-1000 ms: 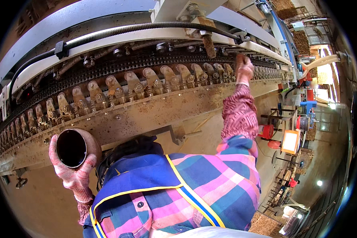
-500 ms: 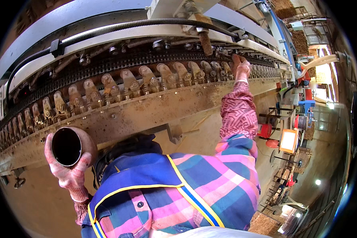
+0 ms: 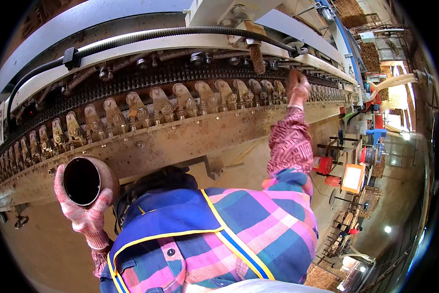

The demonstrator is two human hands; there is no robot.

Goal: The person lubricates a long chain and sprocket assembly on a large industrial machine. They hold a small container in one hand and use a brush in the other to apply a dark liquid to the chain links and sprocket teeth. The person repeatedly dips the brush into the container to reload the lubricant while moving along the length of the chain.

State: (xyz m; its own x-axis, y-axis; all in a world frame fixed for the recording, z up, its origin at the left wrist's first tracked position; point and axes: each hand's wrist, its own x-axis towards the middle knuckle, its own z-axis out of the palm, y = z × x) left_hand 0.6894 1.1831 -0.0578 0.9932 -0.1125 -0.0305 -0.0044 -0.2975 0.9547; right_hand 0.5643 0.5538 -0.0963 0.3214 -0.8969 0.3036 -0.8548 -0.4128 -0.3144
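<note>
A round, open-topped metal pot (image 3: 107, 177) with a dark inside rests in my left hand (image 3: 90, 219). The gloved fingers and thumb wrap round its sides, in front of the machine's near rail. What it contains is too dark to make out. My right hand (image 3: 298, 90), in a pinkish glove with darkened fingertips, reaches far to the right along the machine. Its fingers are bunched together at the chain (image 3: 122, 82), beside the row of metal brackets (image 3: 159, 101) with springs and bolts. Whatever lies between those fingertips is hidden.
A brown, rough-surfaced rod (image 3: 257, 58) hangs down left of my right hand. Above the chain runs a black corrugated hose (image 3: 156, 32). A bracket (image 3: 213, 167) juts from the near rail toward my body. Red equipment (image 3: 323, 164) and an orange-framed panel (image 3: 352, 177) stand at the right.
My right hand has shifted slightly toward me, still at the chain. The left hand keeps hold of the pot in nearly the same place. The whole view has moved a little.
</note>
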